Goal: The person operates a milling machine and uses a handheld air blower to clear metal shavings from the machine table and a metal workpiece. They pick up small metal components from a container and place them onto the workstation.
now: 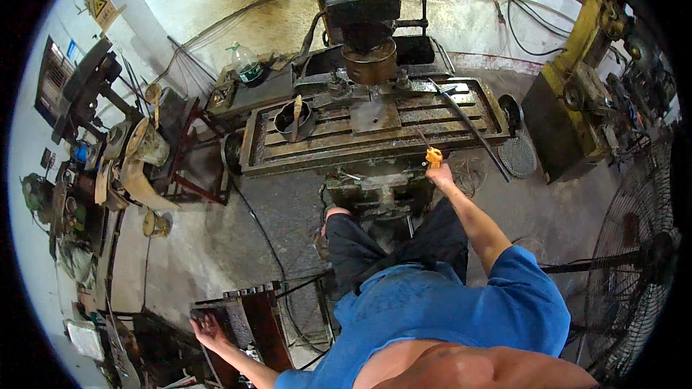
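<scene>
My right hand (pixel 440 174) is closed round a yellow-orange air blow gun (pixel 433 156). Its thin nozzle points over the front edge of a slotted milling machine table (pixel 288 150). On that table, below the round cutter head (pixel 370 61), lies a flat square metal plate (pixel 375 117). A dark round pot (pixel 297 128) with a wooden-handled brush (pixel 296 109) sits on the table's left part. Down at the lower left, my left hand (pixel 207 331) has its fingers apart and holds nothing; it is beside a dark low stand (pixel 234 317).
A long metal bar (pixel 470 128) leans across the table's right end. A large caged fan (pixel 627 245) stands at the right. Cables (pixel 263 230) run over the floor. Left are a bucket (pixel 151 145), a small can (pixel 155 224) and a drilling machine (pixel 90 94). Behind sits a clear bottle (pixel 246 65).
</scene>
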The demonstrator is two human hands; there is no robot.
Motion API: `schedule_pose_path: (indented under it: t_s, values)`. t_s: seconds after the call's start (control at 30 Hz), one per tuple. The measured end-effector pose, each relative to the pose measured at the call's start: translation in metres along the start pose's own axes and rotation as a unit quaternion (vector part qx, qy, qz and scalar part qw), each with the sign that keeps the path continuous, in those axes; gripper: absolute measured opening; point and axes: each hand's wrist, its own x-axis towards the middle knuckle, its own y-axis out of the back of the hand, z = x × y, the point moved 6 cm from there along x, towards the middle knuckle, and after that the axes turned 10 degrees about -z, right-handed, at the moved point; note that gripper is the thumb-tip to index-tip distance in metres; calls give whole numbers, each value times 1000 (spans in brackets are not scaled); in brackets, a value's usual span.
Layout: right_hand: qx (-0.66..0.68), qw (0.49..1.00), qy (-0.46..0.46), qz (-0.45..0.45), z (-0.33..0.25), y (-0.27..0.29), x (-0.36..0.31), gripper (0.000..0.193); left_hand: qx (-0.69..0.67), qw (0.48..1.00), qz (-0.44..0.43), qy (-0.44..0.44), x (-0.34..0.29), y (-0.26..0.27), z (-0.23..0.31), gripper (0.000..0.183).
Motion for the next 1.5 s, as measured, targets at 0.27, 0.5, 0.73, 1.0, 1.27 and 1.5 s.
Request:
schedule_pose_path:
  t_s: [0.27, 0.5, 0.73, 1.0, 1.27, 1.5]
  values:
    - [77, 957, 246, -136, -182, 58, -69, 39, -104, 989, -109, -3, 28, -122, -19, 23]
    - [-585, 802, 54, -110, -239, -30, -34, 33, -47, 969, -222, 98, 76, -160, -87, 26]
    - [-542, 831, 71, -108, -274, -64, -19, 38, 73, 978, -172, 98, 38, -159, -95, 32]
    - [-534, 688, 272, -409, -261, -170, -229, 30, 36, 964, -207, 163, -26, -212, -162, 21]
    - [-455, 747, 307, -376, -262, -200, -243, 31, 52, 956, -235, 168, -66, -244, -180, 16]
    - [-462, 764, 237, -383, -258, -175, -235, 32, 118, 937, -277, 178, -84, -261, -185, 17]
